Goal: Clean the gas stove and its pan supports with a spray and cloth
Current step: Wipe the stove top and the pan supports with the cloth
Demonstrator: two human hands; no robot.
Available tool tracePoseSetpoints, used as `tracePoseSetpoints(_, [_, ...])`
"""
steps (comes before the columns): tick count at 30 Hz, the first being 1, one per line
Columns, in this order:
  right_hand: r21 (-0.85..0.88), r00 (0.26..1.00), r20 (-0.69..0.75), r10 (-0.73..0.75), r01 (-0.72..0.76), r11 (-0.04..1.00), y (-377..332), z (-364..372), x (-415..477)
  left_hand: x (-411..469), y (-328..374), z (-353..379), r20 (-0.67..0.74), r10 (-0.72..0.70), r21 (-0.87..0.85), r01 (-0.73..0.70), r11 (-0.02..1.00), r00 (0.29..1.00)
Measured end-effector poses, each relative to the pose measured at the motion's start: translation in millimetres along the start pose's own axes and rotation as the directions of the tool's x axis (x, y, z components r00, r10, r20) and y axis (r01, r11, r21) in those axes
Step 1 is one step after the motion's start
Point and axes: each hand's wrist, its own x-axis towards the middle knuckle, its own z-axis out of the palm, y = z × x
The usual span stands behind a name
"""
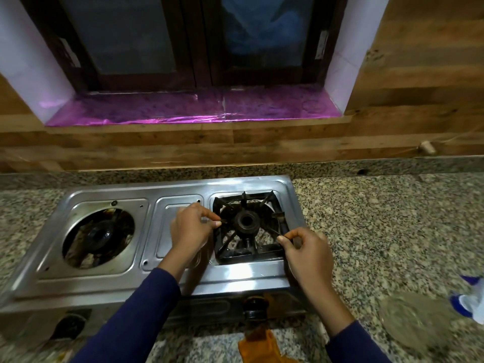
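A steel two-burner gas stove [235, 273] sits on a speckled granite counter. Its right burner [246, 221] carries a black square pan support [248, 254]. My left hand [192, 229] pinches the tip of the support's left prong. My right hand [305, 251] pinches the tip of its front-right prong. The left burner [100, 233] is bare, with no support, and its opening looks dirty. An orange cloth [262, 344] lies on the counter's front edge below the right knob [254, 307]. I see no spray bottle.
A round glass lid [416, 320] lies on the counter at the right, with a blue and white plastic wrapper [468, 297] beside it. Behind the stove rise a wood-look wall and a window sill lined with purple foil [193, 111].
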Motion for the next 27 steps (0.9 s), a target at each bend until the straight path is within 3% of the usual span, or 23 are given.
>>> tracePoseSetpoints(3, [-0.027,0.998,-0.006,-0.061,0.061,0.998,6,5,-2,-3,-4,2,-0.038,0.033,0.034,-0.031,0.999,0.999])
tracePoseSetpoints(14, [-0.056,0.997,0.044,-0.058,0.060,0.997,5,10,-12,-12,-5,3,-0.068,0.090,0.057,-0.086,0.995,0.994])
tracePoseSetpoints(16, [-0.008,0.994,0.047,-0.098,0.099,0.995,7,7,-18,-24,-4,1,-0.075,0.120,0.049,-0.117,0.992,0.990])
tracePoseSetpoints(20, [0.251,0.972,0.053,-0.228,0.208,0.945,14,-11,-59,-60,-7,-1,-0.099,0.200,-0.024,-0.203,0.979,0.975])
tracePoseSetpoints(23, [0.310,0.902,0.235,-0.362,0.283,0.908,33,-17,-104,-95,-10,0,-0.134,0.254,-0.123,-0.271,0.955,0.958])
tracePoseSetpoints(25, [0.179,0.797,0.502,-0.336,0.284,0.942,50,-7,-133,-115,-14,2,-0.152,0.271,-0.167,-0.295,0.941,0.951])
tracePoseSetpoints(27, [-0.022,0.662,0.697,-0.276,0.405,0.914,67,11,-156,-132,-22,3,-0.137,0.281,-0.209,-0.305,0.929,0.950])
